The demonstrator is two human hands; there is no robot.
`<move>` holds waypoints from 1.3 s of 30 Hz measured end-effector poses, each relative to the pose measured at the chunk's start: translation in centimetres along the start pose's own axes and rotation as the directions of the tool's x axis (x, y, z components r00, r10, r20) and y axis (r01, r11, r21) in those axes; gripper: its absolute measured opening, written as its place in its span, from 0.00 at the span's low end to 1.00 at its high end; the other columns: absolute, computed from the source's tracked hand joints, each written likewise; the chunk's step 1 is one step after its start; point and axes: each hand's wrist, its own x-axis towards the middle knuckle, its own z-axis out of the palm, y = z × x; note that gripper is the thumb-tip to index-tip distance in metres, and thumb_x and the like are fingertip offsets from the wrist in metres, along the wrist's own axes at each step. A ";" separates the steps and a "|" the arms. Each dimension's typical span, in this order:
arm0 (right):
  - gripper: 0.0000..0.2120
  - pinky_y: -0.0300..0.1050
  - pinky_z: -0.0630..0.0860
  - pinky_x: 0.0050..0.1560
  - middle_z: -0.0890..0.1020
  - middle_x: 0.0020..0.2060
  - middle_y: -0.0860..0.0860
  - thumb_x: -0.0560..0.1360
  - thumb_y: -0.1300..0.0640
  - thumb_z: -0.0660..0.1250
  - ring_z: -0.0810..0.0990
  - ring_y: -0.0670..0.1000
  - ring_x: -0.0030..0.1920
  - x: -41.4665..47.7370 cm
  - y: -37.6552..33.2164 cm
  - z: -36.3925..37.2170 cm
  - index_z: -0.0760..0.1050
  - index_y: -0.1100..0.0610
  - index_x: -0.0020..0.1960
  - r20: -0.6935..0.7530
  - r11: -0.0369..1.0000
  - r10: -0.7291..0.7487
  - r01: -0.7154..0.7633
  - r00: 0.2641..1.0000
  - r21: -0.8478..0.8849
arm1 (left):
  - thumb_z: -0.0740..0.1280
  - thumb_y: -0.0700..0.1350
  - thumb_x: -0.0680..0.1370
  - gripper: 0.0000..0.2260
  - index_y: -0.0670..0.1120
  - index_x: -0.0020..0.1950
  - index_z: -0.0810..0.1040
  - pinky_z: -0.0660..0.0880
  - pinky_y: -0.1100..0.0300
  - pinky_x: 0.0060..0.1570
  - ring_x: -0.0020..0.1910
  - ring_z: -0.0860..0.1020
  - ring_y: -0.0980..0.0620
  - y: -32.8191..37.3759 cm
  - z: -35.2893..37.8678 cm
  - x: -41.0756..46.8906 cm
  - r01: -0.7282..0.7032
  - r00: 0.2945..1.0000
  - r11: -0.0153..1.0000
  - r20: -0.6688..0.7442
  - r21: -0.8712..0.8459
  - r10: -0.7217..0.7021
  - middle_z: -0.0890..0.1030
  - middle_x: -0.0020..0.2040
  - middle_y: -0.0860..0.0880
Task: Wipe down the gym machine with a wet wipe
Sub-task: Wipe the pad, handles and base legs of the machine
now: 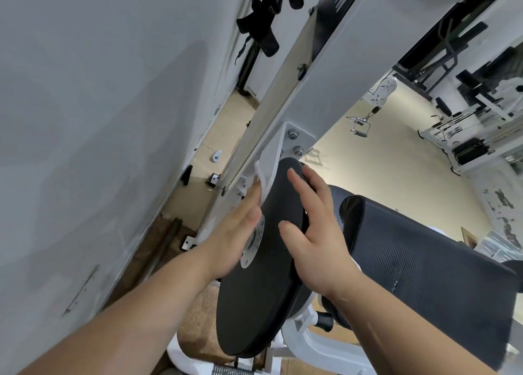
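The gym machine has a white steel frame running up the middle and a large black round pad mounted on it. My left hand lies flat against the pad's left face and presses a white wet wipe under its fingertips, close to the frame's bolted bracket. My right hand grips the pad's right edge, with thumb and fingers spread over the rim. A black padded seat lies just right of that hand.
A grey wall stands close on the left. Black straps hang from the top of the frame. A cable handle dangles over the beige floor, and other gym machines stand at the far right.
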 end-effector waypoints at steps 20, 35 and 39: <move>0.35 0.23 0.49 0.69 0.50 0.79 0.33 0.74 0.56 0.59 0.46 0.32 0.79 0.0 0.2 0.2 0.58 0.34 0.77 0.016 0.995 -0.022 0.020 1.000 0.096 | 0.42 0.76 0.77 0.32 0.68 0.76 0.66 0.66 0.59 0.70 0.67 0.73 0.64 1.8 -2.0 9.6 0.149 0.989 0.985 0.032 -0.087 -0.147 0.76 0.69 0.62; 0.35 0.23 0.53 0.65 0.54 0.79 0.34 0.73 0.55 0.59 0.50 0.33 0.78 -0.2 0.2 0.6 0.62 0.41 0.80 -0.050 0.999 0.002 0.000 0.999 0.040 | 0.46 0.82 0.72 0.35 0.73 0.78 0.55 0.50 0.46 0.81 0.79 0.56 0.63 -7.1 0.5 -2.5 0.257 0.962 0.939 -0.035 -0.230 -0.272 0.59 0.80 0.67; 0.35 0.26 0.53 0.68 0.54 0.80 0.35 0.73 0.56 0.59 0.50 0.35 0.79 -0.1 0.2 0.6 0.62 0.41 0.80 -0.057 0.999 0.004 -0.002 0.998 0.037 | 0.47 0.85 0.66 0.44 0.69 0.79 0.52 0.47 0.53 0.81 0.79 0.52 0.65 -5.9 0.5 -1.6 0.231 0.966 0.955 -0.077 -0.189 -0.249 0.54 0.79 0.68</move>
